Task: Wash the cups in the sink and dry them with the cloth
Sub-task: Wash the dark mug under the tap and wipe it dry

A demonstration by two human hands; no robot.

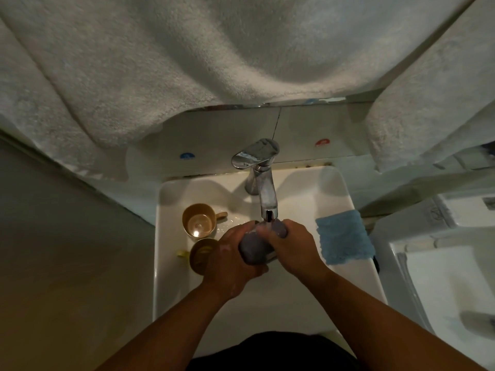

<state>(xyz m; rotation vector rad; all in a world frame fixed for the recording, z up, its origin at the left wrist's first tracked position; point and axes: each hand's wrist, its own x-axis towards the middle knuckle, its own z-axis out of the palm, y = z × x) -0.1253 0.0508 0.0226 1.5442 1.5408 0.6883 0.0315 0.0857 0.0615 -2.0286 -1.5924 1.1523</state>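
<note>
Both hands grip one grey cup [253,249] directly under the spout of the chrome tap [261,180], above the basin of the white sink [308,194]. The left hand [230,261] wraps the cup's lower part from the left, fingers curled round it; soap foam shows on the knuckles. The right hand [292,249] closes over the upper part from the right, and its fingers hide the rim, so the cup's opening and any handle cannot be made out. Water flow at the spout is hard to confirm in the dim light.

To the left, inside the basin, a tan cup [199,220] stands upright, handle to the right, with liquid glinting at its bottom. Just in front of it sits a second brownish cup [201,254]; the left hand covers its right side, and its orientation is unclear. A small yellow piece [183,254] shows at its left edge.

A folded blue cloth [344,238] lies on the sink's right rim. White towels [187,62] hang overhead and block the wall behind the tap.
</note>
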